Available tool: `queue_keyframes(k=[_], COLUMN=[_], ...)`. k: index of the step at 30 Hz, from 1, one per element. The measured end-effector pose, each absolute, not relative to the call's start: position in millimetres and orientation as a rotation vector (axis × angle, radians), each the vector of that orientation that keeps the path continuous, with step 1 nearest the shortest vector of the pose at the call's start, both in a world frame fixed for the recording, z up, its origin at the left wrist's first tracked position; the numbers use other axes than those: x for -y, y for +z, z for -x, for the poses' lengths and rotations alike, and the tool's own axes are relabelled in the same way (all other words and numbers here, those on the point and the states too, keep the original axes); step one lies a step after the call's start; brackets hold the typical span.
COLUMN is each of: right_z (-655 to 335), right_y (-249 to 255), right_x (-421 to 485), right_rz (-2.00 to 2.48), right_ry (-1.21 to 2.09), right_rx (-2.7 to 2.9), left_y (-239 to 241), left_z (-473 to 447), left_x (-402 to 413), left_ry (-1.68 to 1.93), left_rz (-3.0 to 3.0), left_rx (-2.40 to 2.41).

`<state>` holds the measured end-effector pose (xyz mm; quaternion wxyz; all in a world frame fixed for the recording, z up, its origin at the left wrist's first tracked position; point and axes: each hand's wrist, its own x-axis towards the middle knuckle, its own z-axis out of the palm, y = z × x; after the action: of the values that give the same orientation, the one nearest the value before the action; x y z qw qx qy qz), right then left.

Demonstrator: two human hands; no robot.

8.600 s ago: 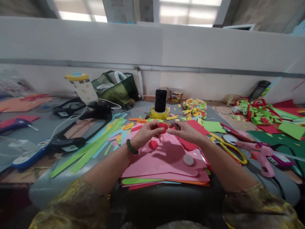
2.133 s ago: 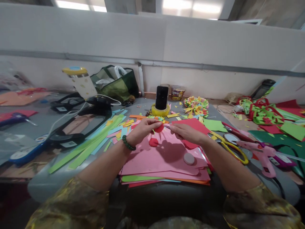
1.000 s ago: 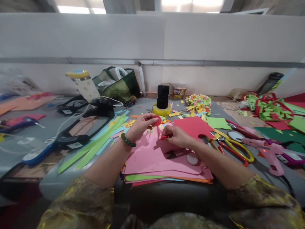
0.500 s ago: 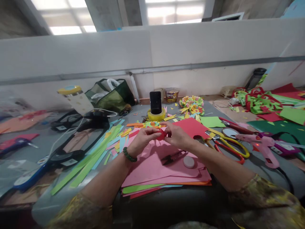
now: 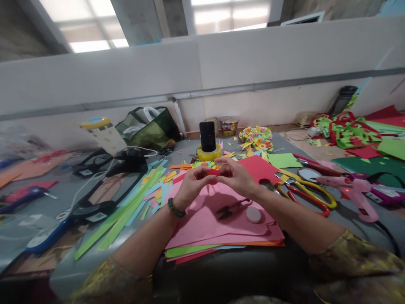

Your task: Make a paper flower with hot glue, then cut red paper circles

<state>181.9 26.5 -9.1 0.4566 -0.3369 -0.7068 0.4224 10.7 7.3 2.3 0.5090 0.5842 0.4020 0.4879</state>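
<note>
Between my two hands is a small piece of red paper (image 5: 214, 172), pinched from both sides above a stack of pink paper (image 5: 196, 223). My left hand (image 5: 193, 182), with a dark green bead bracelet (image 5: 176, 208) at the wrist, grips its left side with thumb and fingers. On its right side my right hand (image 5: 234, 175) closes thumb and fingertips. The fingers partly cover the paper, so its exact shape is hidden. Below them, thread snips (image 5: 234, 208) and a round white disc (image 5: 253, 215) lie on the pink sheets.
Scissors with yellow and red handles (image 5: 311, 194) and a pink glue gun (image 5: 356, 194) lie to the right. Green paper strips (image 5: 122, 211) spread at left. A phone (image 5: 208, 137) stands in a yellow tape roll (image 5: 209, 154) behind my hands, near a paper-flower cluster (image 5: 256, 138).
My fingers have shifted around the red paper, with both thumbs now drawn in along its lower edge. The whole view has moved slightly.
</note>
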Motion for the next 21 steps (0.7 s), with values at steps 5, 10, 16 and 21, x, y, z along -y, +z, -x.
queue_keyframes(k=[5, 10, 16, 21], right_z=[-184.0, -185.5, -187.3, -189.3], right_y=[-8.1, -7.2, -3.1, 3.7], right_x=[-28.2, -30.5, -30.7, -29.7], right_rz=[0.852, 0.813, 0.828, 0.891], right_ry=[1.023, 1.092, 1.162, 1.351], right_rx=[1.698, 1.636, 1.590, 1.507], left_y=[4.5, 7.2, 7.2, 6.4], left_z=[-9.3, -8.5, -6.8, -3.7], left_x=[-6.2, -6.2, -8.3, -10.5], left_ry=[1.189, 1.186, 1.118, 1.022], left_rz=[-1.447, -1.453, -1.344, -1.236], left_rx=[-0.974, -0.960, -0.960, -0.941])
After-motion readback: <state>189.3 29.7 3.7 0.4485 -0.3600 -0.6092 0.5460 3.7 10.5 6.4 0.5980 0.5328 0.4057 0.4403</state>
